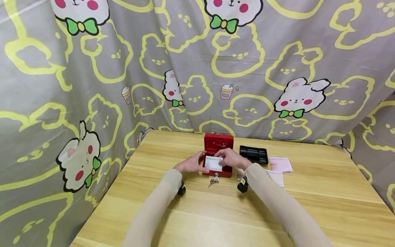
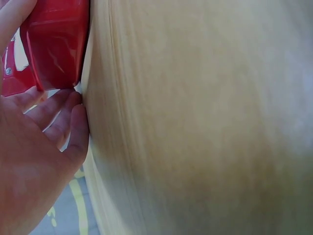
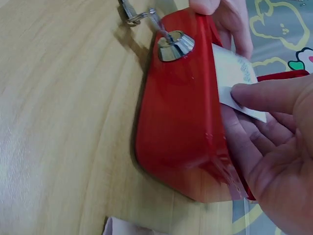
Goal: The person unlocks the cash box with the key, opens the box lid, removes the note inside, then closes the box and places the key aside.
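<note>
A red metal cash box (image 1: 225, 174) stands on the table with its lid (image 1: 219, 141) raised at the back. My left hand (image 1: 192, 164) grips the box's left side, thumb at the front rim; in the left wrist view its fingers (image 2: 61, 115) touch the red wall. Over the box's opening lies a pale printed paper note (image 1: 213, 163). My right hand (image 1: 232, 158) pinches the note's right edge, with the thumb on top and the fingers beneath, inside the box. A key sits in the round silver lock (image 3: 175, 46), and another key (image 1: 211, 182) hangs from it.
Right of the box lies a black compartment tray (image 1: 253, 154). Beside it are pinkish printed notes (image 1: 280, 164) and more pale notes (image 1: 277, 177), partly behind my right forearm. A patterned grey curtain (image 1: 191, 68) hangs behind the wooden table (image 1: 210, 216).
</note>
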Tool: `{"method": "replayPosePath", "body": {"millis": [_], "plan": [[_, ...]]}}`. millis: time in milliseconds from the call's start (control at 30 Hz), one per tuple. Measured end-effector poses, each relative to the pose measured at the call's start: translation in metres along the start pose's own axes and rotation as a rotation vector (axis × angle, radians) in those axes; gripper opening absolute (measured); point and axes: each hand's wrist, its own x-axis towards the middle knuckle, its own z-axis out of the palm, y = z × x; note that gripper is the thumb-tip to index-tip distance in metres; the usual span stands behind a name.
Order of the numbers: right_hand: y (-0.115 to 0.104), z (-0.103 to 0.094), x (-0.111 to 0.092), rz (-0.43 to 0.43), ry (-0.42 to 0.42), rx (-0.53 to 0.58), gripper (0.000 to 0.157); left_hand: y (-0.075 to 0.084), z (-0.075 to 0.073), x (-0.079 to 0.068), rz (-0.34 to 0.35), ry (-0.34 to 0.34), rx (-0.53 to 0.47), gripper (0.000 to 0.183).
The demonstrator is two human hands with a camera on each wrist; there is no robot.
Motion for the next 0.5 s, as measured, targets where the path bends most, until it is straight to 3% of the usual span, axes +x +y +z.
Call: {"method": "replayPosePath", "body": {"millis": [167,500], "plan": [[0.001,-0.006,-0.001,0.015,0.062,0.028,0.025,-0.001,0.0,0.002,0.011,-0.001,0.0,0.097],[-0.006,-0.021,-0.012,-0.014,0.13,0.036,0.024,-0.002,0.001,0.002,-0.021,-0.01,-0.001,0.099]]}}
